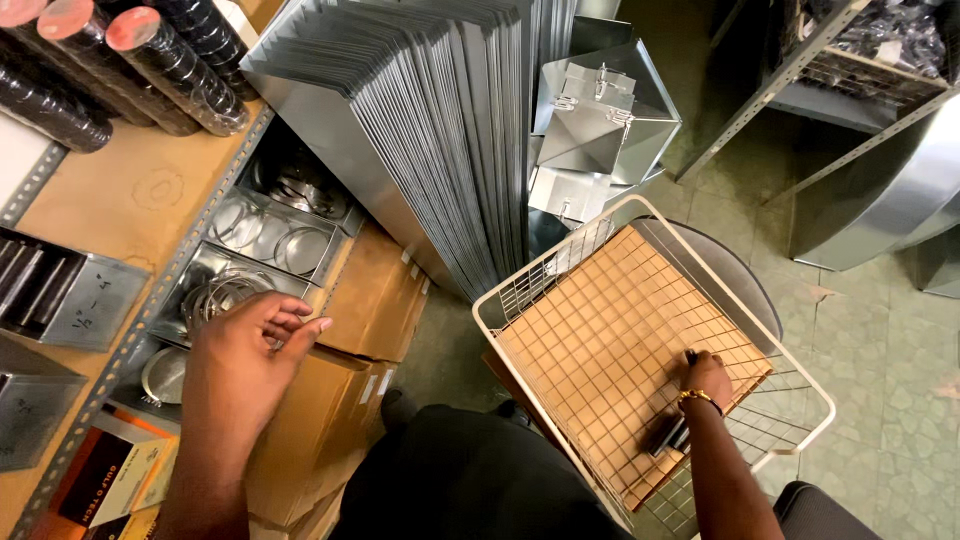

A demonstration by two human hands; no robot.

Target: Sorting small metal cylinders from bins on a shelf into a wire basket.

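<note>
Shelving lines our left, where our left hand (245, 350) hovers open-fingered, holding nothing, just over the metal rings (215, 295); our right hand (703, 380) rests on the wire basket (520, 285), its hold unclear.

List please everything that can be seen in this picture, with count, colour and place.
Wire basket: one, cream, lower right, lined with brown cardboard.
Dark small object: one, black, in the basket beside the right hand.
Sheet-metal panels: a large stack, grey, top centre, standing on edge.
Sheet-metal box fittings: several, grey, right of the panels.
Metal rings: several, silver, in metal trays on the shelf.
Cardboard boxes: a few, brown, below the trays.
Black roll stacks: several, black, top left.
Left hand: one, over the ring trays, holding nothing.
Right hand: one, inside the basket, on the dark object.
</note>
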